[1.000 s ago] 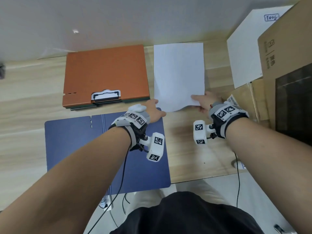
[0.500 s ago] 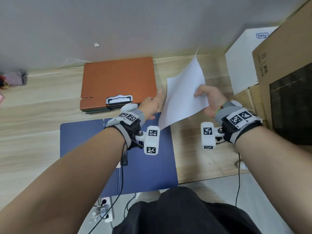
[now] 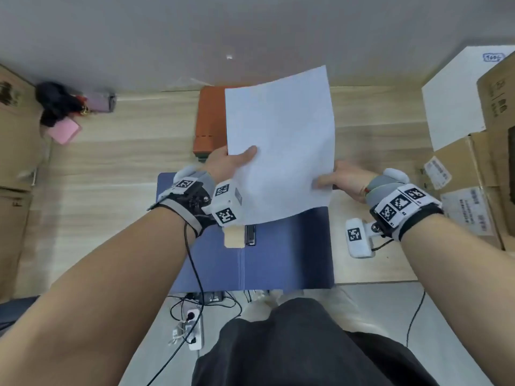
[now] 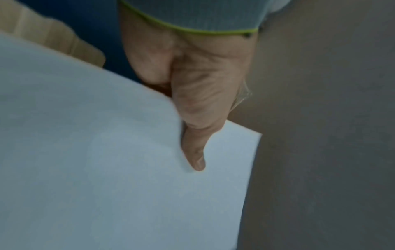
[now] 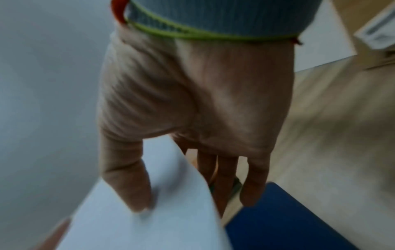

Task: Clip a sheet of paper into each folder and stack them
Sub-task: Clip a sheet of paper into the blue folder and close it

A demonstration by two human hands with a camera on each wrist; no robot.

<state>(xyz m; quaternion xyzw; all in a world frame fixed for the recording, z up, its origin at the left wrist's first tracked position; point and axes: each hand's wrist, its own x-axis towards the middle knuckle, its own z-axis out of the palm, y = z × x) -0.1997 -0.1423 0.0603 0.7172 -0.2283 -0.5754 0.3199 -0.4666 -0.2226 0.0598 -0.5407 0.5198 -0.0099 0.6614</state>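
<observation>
Both forearms are stretched forward, each wrist strapped with a marker band. The left hand (image 3: pixel 227 161) is closed in a pinch, thumb on top; the right hand (image 3: pixel 338 181) likewise, thumb above and fingers below.

A pale wood-grain worktop (image 3: pixel 111 174) meets a plain grey wall (image 3: pixel 195 32) at twelve o'clock, cardboard boxes (image 3: pixel 496 112) at three.

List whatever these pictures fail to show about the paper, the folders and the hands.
- Orange folder, head view: mostly covered by the raised sheet of paper; its clip is hidden.
- Blue folder, head view: the paper and the left hand's wrist camera hide its clip area.
- Right hand fingers, head view: tucked behind the paper.
- Both wrist views: motion-blurred; the paper's surface detail is unreadable.
</observation>
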